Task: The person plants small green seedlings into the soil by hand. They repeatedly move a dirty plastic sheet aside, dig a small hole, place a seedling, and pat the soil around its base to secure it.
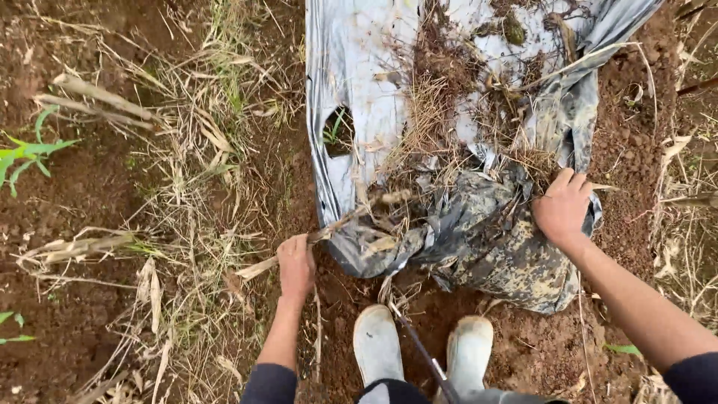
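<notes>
Your left hand (296, 265) fisted on sheet (389, 112) edge near left; right hand (562, 207) clutches bunched fold near right. Sheet lies ahead on soil: thin, limp, muddy, likely slippery, tear-prone. Grip gathered folds.

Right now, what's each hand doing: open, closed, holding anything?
Left hand: closed around a dry stalk at the plastic sheet edge.
Right hand: gripping the sheet's crumpled, muddy fold.

Both arms reach forward; left hand (296, 265) fisted, right hand (562, 207) palm down, fingers curled.
</notes>
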